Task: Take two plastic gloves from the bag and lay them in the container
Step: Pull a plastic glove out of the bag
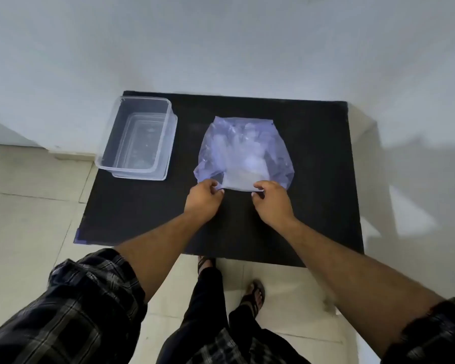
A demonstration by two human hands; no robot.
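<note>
A translucent bluish plastic bag (243, 151) lies flat on the black table top (313, 206), its mouth toward me. Pale clear plastic gloves (250, 166) show through it as a whitish bundle. My left hand (204, 199) pinches the bag's near edge at the left. My right hand (272, 202) pinches the same edge at the right. A clear rectangular plastic container (121, 122) stands open at the table's far left corner, with nothing visible in it.
The table stands against a white wall (221, 48). A pale tiled floor (24, 206) lies to the left and below. My feet in sandals (254, 295) are just under the table's near edge.
</note>
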